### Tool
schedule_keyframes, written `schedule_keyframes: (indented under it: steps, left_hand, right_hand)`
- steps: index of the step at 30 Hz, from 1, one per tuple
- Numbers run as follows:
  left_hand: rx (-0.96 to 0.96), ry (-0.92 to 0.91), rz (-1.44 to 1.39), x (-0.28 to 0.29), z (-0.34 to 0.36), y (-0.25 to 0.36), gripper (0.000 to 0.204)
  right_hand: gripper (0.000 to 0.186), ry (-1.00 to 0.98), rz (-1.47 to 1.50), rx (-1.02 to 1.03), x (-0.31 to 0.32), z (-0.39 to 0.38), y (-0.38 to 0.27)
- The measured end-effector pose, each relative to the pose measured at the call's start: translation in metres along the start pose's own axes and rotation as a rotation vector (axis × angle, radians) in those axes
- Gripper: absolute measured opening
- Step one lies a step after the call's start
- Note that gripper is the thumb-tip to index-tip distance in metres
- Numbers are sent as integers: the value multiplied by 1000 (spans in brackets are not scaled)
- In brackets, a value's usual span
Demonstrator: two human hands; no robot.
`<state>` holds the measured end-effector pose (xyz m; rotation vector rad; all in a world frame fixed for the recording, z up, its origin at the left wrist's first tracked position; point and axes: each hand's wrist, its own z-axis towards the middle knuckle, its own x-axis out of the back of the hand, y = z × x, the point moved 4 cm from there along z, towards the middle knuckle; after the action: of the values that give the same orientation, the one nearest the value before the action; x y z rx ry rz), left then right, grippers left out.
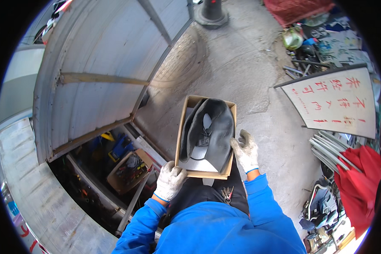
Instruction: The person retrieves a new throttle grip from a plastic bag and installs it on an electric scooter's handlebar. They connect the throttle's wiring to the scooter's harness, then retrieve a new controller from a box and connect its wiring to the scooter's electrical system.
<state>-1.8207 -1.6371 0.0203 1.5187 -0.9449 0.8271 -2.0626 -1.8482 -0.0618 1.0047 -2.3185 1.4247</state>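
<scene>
I hold an open brown cardboard box (186, 118) in front of me, above the concrete ground. A folded black rubber inner tube (211, 131) fills most of it, over a pale sheet. My left hand (169, 181), in a white knit glove, grips the box's near left corner. My right hand (245, 151), gloved the same way, presses against the box's right side with fingers spread along the rubber. Blue sleeves cover both forearms.
A raised grey metal lid (101, 72) stands open at the left over a storage compartment (122, 165) with tools and a small box. A white sign board (334, 101), metal rods (326, 148), red fabric (362, 186) and scattered clutter lie to the right. A dark cone base (211, 12) stands ahead.
</scene>
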Motion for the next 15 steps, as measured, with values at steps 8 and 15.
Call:
schedule_keyframes:
  steps: [8, 15]
  left_hand:
    - [-264, 72, 95, 52, 41, 37, 20]
    - [-273, 14, 194, 64, 49, 53, 15]
  right_hand:
    - [76, -112, -339, -113, 57, -46, -43]
    - [42, -241, 152, -362, 10, -17, -16]
